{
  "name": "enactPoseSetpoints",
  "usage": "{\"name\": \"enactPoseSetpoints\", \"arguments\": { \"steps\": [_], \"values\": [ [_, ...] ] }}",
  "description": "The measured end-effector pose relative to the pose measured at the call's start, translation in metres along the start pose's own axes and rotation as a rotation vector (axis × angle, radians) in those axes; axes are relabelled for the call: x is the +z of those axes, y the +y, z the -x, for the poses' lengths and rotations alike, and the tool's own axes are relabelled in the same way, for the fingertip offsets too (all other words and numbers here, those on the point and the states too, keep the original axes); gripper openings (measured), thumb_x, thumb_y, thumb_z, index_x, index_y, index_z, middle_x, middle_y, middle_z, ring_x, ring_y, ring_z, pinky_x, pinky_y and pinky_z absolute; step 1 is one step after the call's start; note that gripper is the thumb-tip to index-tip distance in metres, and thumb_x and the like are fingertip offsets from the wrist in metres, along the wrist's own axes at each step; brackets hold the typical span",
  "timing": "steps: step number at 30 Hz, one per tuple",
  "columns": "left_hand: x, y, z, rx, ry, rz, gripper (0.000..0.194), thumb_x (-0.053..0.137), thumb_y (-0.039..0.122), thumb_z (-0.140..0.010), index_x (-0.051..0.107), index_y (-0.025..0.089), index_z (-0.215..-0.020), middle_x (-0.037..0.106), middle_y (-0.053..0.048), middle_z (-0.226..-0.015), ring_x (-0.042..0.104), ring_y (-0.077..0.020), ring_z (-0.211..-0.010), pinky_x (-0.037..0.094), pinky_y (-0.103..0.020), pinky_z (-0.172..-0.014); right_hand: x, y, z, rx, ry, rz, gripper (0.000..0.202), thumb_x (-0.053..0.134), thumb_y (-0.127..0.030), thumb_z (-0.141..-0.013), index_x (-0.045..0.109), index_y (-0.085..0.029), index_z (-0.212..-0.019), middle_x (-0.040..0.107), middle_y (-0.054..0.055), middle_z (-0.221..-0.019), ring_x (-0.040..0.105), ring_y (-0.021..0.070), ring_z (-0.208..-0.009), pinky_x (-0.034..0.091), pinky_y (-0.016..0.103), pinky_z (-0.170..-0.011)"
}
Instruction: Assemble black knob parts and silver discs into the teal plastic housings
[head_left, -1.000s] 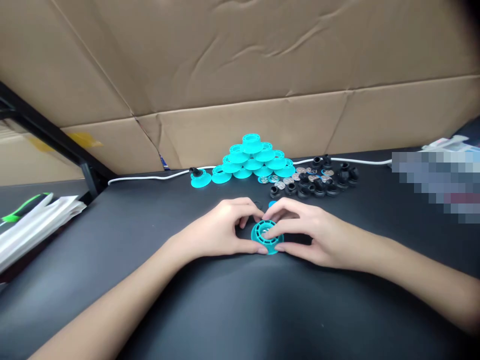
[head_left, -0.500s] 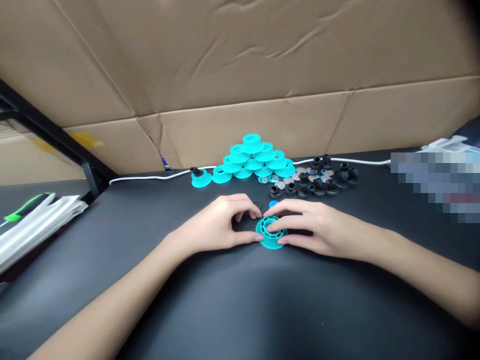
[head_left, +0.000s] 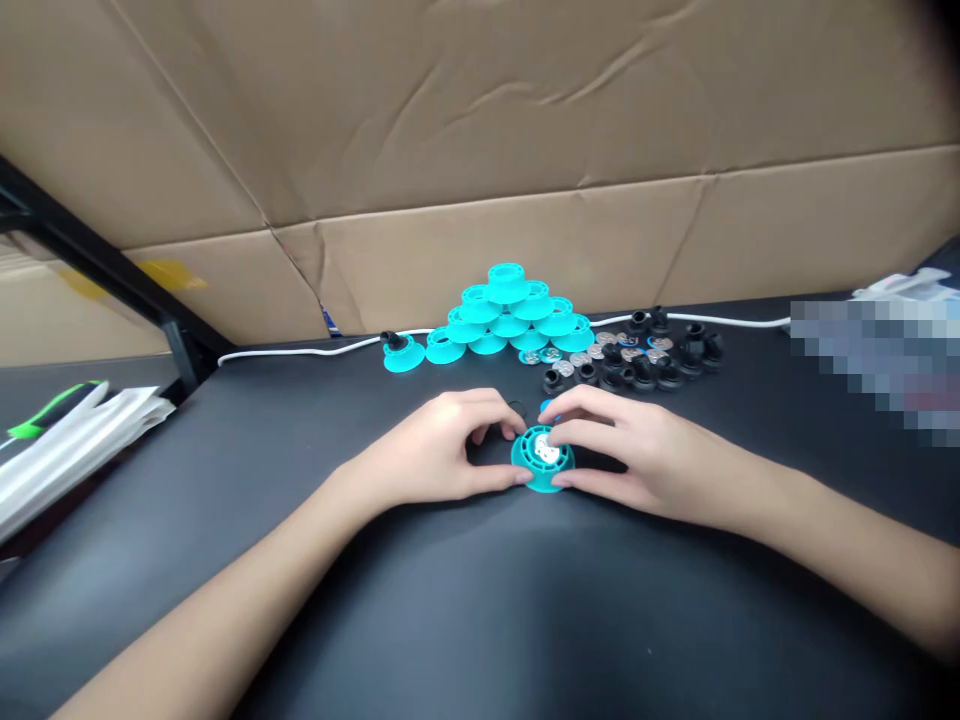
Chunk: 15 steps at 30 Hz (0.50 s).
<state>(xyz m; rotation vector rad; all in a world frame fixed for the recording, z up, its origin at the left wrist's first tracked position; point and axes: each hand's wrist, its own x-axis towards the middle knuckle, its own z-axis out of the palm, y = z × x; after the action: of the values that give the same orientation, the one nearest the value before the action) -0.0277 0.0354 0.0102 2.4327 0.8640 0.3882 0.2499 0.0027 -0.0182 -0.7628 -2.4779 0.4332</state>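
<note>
Held the teal flared ring (head_left: 541, 482) on the desk (head_left: 300, 420), near the middle, with the left grip (head_left: 442, 450) clasping its left side, thumb near and fingers beyond, likely for steadiness. Clasped its right side with the right grip (head_left: 645, 450), one fingertip at the edge of the pale disc (head_left: 547, 450) inside the opening, perhaps to set it level. Had black fittings (head_left: 641, 372) and loose metal discs (head_left: 580, 361) beyond, toward the right, presumably within reach, and other teal rings (head_left: 508, 326) piled as a pyramid behind, seemingly to save space.
</note>
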Motion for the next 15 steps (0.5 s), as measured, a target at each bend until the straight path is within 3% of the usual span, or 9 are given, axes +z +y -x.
{"name": "enactPoseSetpoints", "arguments": {
  "steps": [15],
  "values": [
    [0.001,0.000,-0.001,0.018,0.010,-0.002,0.032,0.080,0.042,-0.091,0.075,0.019,-0.113,0.069,-0.004,-0.097,0.059,-0.0157,-0.081,0.048,-0.028,-0.072,0.009,-0.022,0.000,0.016,0.044,0.237,0.022,0.057,-0.022,-0.106,0.071,-0.019,-0.123,0.071,0.014,-0.129,0.077,0.0272,-0.099,0.068,0.040,-0.084]
  ]
}}
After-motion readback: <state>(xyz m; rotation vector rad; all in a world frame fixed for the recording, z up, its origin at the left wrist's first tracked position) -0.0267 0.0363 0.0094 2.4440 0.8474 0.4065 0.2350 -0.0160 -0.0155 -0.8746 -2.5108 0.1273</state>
